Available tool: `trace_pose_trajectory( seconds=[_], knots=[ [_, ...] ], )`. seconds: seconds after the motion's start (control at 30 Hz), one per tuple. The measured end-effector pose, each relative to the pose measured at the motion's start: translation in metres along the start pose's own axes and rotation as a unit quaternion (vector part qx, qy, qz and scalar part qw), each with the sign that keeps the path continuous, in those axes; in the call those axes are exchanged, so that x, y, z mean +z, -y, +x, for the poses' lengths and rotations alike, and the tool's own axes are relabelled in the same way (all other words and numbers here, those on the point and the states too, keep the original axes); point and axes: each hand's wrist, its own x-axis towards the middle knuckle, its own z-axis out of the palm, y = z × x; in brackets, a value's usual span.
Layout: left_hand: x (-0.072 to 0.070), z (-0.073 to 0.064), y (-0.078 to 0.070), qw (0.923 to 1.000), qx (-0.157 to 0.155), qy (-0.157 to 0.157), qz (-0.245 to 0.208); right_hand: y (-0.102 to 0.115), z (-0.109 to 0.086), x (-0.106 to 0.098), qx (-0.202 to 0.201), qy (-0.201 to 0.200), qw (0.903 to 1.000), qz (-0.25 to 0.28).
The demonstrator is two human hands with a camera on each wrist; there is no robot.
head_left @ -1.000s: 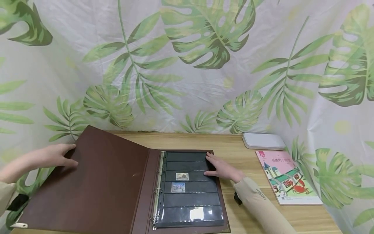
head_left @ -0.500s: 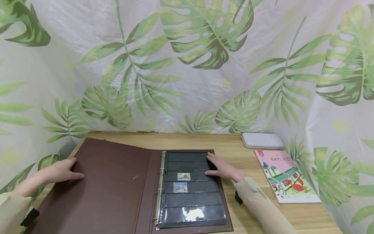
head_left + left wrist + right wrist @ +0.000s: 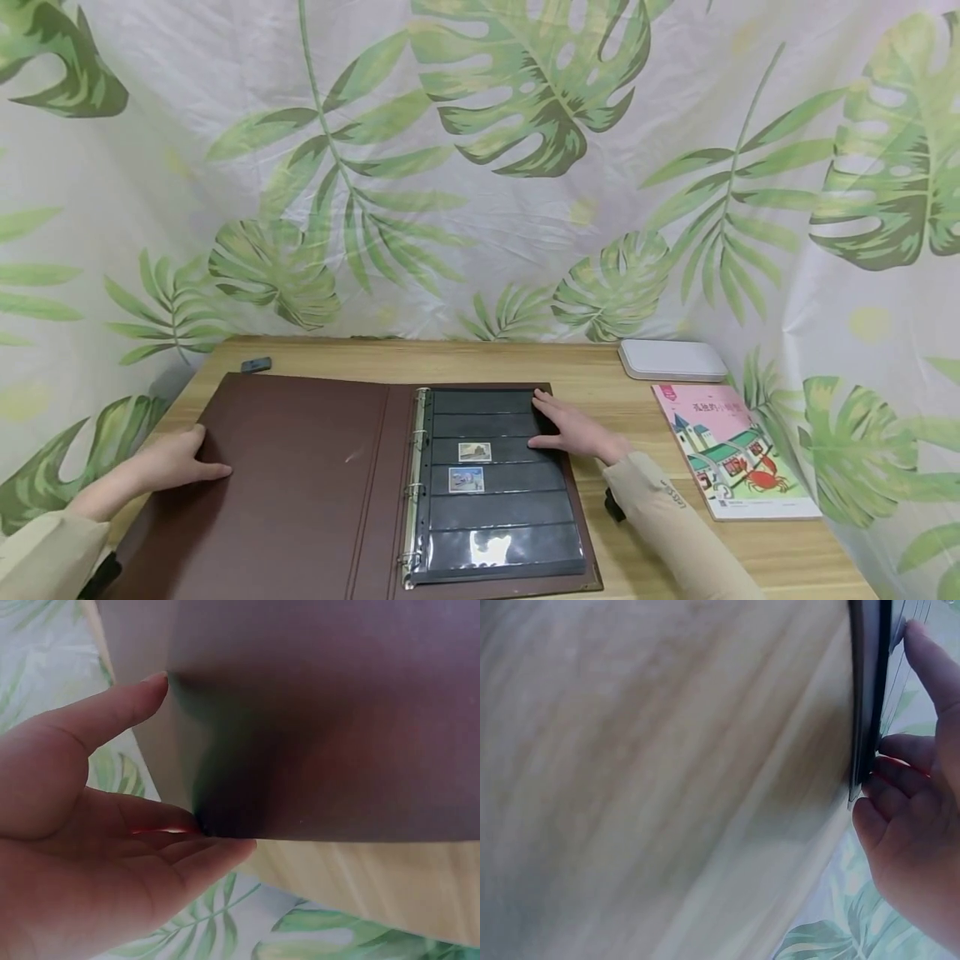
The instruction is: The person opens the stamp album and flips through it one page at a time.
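1. A stamp album, its brown cover smooth and faintly sheened like leatherette, lies spread on the wood-grain table, in front of the person.
2. The left hand holds the broad, stiff front cover by its outer left edge: thumb on the inner face, fingers at the rim, the edge clamped between them.
3. The right hand rests at the album's right edge, thumb and index finger well apart, their tips on the glossy black stock page; the other fingers lie against the edge.
4. The page is banded by horizontal clear strips, with a bright glare on the lowest. A slim metallic ring mechanism runs down its left side.
5. Two small rectangular stamps sit in the pockets: a tan-toned stamp above a blue-toned stamp, both pale-bordered.
6. Right of the album lies a paperback, pink with a red crab; just behind it, a smooth white round-cornered case.
7. A small dark block sits just beyond the cover. Leaf-printed, creased fabric hangs behind.
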Motion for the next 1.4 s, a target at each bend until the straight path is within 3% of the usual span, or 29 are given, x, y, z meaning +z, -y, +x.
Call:
trace_pose_trajectory(
  seconds=[0.17, 0.27, 0.37, 0.43, 0.67, 0.97, 1.23, 1.4],
  knots=[
    [0.016, 0.002, 0.001, 0.9997, -0.010, -0.019, -0.013, -0.003, 0.001, 0.001, 0.003, -0.001, 1.0000, -0.001],
    [0.029, 0.002, 0.003, 0.9979, -0.004, -0.064, -0.006, -0.005, 0.001, 0.001, 0.003, -0.001, 1.0000, -0.005],
    [0.043, 0.004, 0.005, 0.9915, 0.013, -0.128, 0.019, -0.005, 0.001, 0.001, 0.003, -0.001, 1.0000, -0.003],
    [0.049, 0.005, 0.005, 0.9892, 0.018, -0.144, 0.020, -0.005, 0.001, 0.001, 0.006, -0.001, 1.0000, -0.003],
    [0.064, 0.011, 0.001, 0.9906, 0.057, -0.112, -0.054, -0.004, 0.001, 0.001, 0.021, 0.001, 0.9998, 0.006],
    [0.072, 0.011, -0.004, 0.9886, 0.088, -0.121, -0.021, -0.003, 0.004, 0.002, 0.029, 0.005, 0.9996, 0.001],
    [0.077, 0.013, 0.000, 0.9663, 0.164, -0.193, 0.044, -0.007, 0.010, 0.000, 0.029, -0.013, 0.9992, -0.027],
    [0.078, 0.012, 0.001, 0.9703, 0.160, -0.177, 0.036, -0.007, 0.010, -0.001, 0.034, 0.007, 0.9992, -0.017]
  ],
)
